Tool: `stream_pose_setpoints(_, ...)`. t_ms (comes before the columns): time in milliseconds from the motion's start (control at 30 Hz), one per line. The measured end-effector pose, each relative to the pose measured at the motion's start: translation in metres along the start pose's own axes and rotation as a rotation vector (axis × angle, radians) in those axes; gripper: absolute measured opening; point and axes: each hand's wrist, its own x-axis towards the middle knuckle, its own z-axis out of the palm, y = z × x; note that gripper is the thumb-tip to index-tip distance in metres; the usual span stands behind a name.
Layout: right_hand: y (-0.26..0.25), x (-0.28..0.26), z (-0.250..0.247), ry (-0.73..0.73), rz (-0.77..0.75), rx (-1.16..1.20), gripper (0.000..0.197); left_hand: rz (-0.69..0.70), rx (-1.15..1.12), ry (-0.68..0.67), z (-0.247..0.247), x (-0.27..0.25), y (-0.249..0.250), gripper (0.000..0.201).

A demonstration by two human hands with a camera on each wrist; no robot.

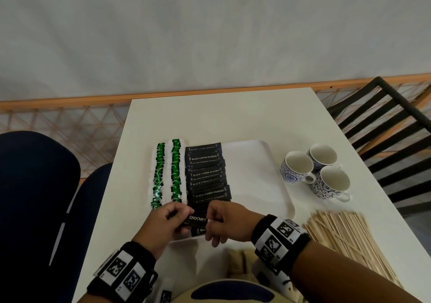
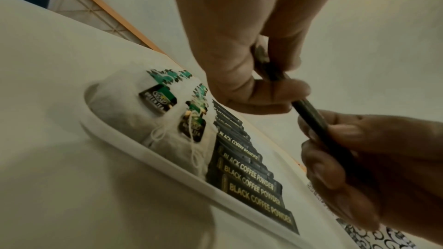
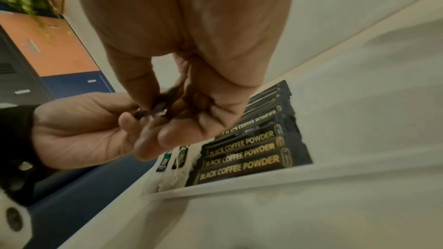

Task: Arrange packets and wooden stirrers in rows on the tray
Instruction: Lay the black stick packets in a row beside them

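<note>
Both hands meet over the near edge of the white tray (image 1: pixel 275 162), sharing one dark packet (image 1: pixel 197 220) printed "CHOCMET". The left hand (image 1: pixel 163 225) pinches the packet's left end between thumb and curled fingers; the right hand (image 1: pixel 224 221) pinches the right end the same way. The packet's long axis runs left to right across the person's body, roughly level, its printed face turned up toward the head camera. From the left wrist it shows edge-on as a thin dark strip (image 2: pixel 314 118) slanting between the two sets of fingers — held clear above the tray, not lying in it.

Below the hands, a row of black coffee packets (image 1: pixel 206 174) runs away from the person along the tray's middle, each one lying crosswise and overlapping the next, the "BLACK COFFEE POWDER" lettering reading left to right. Just left of that row, two rows of green-tagged tea bags (image 1: pixel 166 172) run the same way, side by side, filling the tray's left part. The tray's right part is bare.

The tray sits on a white table (image 1: pixel 210 116). To the right of it, three blue-patterned cups (image 1: pixel 314 169) stand clustered, touching or nearly so. Nearer the person on the right lies a loose heap of wooden stirrers (image 1: pixel 345 237) on the table — outside the tray, their lengths mostly running diagonally from far-left to near-right.
</note>
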Motion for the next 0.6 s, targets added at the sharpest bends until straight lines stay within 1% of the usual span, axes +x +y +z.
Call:
stream_pose_setpoints(33, 0.002, 0.000, -0.001, 0.009, 0.002, 0.014, 0.013, 0.008, 0.028, 0.022, -0.001, 0.000, -0.002, 0.012)
stream_pose_setpoints(67, 0.004, -0.001, -0.003, 0.021, 0.000, 0.042, 0.012, 0.023, 0.055, 0.034, -0.001, 0.000, -0.003, 0.014)
stream_pose_setpoints(133, 0.005, -0.003, -0.006, 0.043, 0.004, 0.152, 0.012, 0.070, 0.132, 0.038, -0.002, 0.000, -0.005, 0.025)
stream_pose_setpoints(200, 0.007, -0.004, -0.008, 0.048, 0.022, 0.196, 0.013, 0.112, 0.200, 0.031, -0.002, 0.000, -0.006, 0.029)
stream_pose_setpoints(233, 0.008, -0.004, -0.010, 0.054, 0.025, 0.142, 0.011, 0.136, 0.224, 0.023, -0.002, 0.001, -0.006, 0.027)
stream_pose_setpoints(300, 0.013, -0.003, -0.013, 0.086, 0.024, -0.068, 0.005, 0.220, 0.331, 0.010, -0.001, 0.002, -0.009, 0.024)
stream_pose_setpoints(400, 0.025, -0.001, -0.016, 0.217, 0.022, -0.352, 0.018, 0.360, 0.643, 0.040, -0.003, 0.004, -0.017, 0.026)
stream_pose_setpoints(500, 0.034, -0.001, -0.012, 0.320, 0.038, -0.458, 0.019, 0.442, 0.938, 0.072, -0.007, 0.008, -0.028, 0.022)
stream_pose_setpoints(600, 0.043, 0.003, -0.006, 0.344, 0.044, -0.508, 0.017, 0.474, 1.100, 0.105, -0.008, 0.009, -0.037, 0.012)
